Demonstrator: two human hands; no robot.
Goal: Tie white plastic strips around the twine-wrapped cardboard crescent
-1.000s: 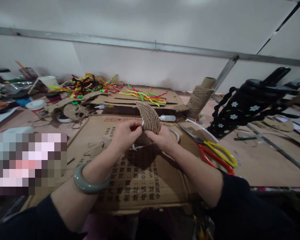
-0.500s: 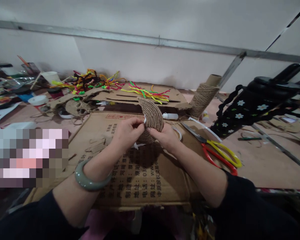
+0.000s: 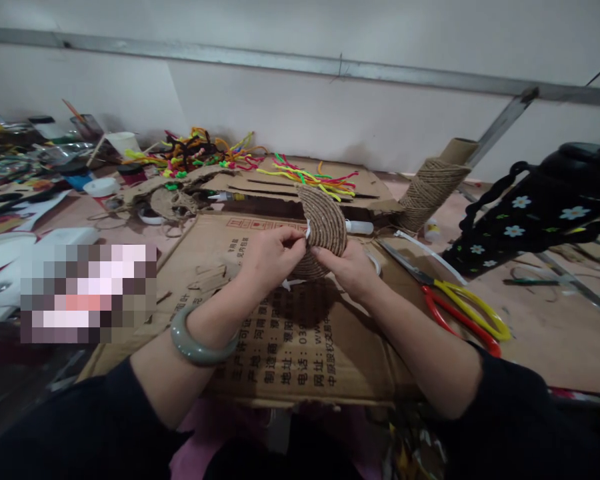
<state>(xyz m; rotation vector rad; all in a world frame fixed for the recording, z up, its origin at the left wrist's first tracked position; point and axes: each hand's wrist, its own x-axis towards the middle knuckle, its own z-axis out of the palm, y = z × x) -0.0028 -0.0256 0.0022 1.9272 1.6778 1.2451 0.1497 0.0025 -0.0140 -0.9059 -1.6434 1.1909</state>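
Note:
A curved, crescent-like piece covered in rows of brown twine (image 3: 325, 217) is held up over the cardboard. My right hand (image 3: 353, 267) grips its lower right side, thumb across the front. At the inner left edge, my left hand (image 3: 283, 253) has thumb and forefinger pinched together. A tiny white bit (image 3: 308, 231) shows by those fingertips; what exactly they pinch is hidden. Underneath the piece, a white scrap (image 3: 293, 284) sticks out. A green bangle (image 3: 200, 340) circles my left wrist.
Printed cardboard (image 3: 250, 300) lies under my hands. Scissors with red and yellow handles (image 3: 445, 300) rest at right, near a twine spool (image 3: 435, 187) and a black flowered tumbler (image 3: 525, 207). Behind are colourful fuzzy stems (image 3: 315, 177), a white-capped bottle (image 3: 360, 227) and paint pots (image 3: 75, 177).
The whole scene has shifted right and slightly up in the picture, as my head turned left. Both hands keep nearly the same hold on the twine-covered piece.

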